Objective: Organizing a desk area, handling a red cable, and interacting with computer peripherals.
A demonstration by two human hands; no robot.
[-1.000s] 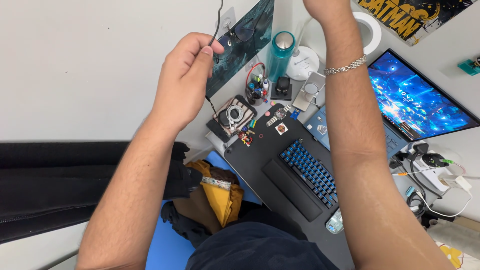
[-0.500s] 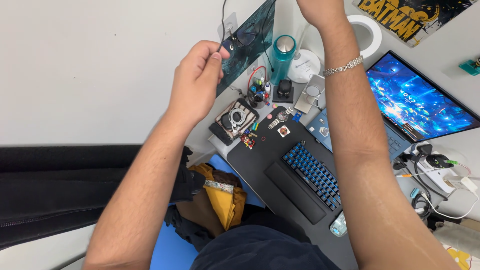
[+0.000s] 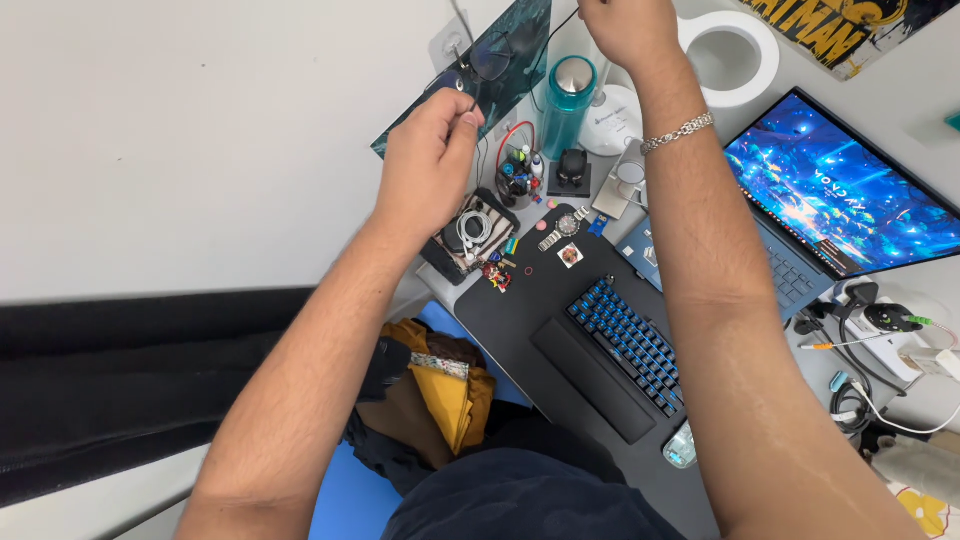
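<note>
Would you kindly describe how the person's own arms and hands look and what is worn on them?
Both forearms are bare and hairy, with no sleeves in view. The right wrist carries a silver chain-link bracelet. The left hand and right hand wear no gloves, and no rings can be made out.

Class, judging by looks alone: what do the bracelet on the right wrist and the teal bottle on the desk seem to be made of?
Bracelet: probably polished metal; silvery links glint.
Teal bottle: likely translucent plastic or glass, see-through tint; its cap looks like brushed metal, grey sheen.

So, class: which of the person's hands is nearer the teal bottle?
Right. The right hand is just above-right of the teal bottle; the left hand sits farther off to its left.
</note>
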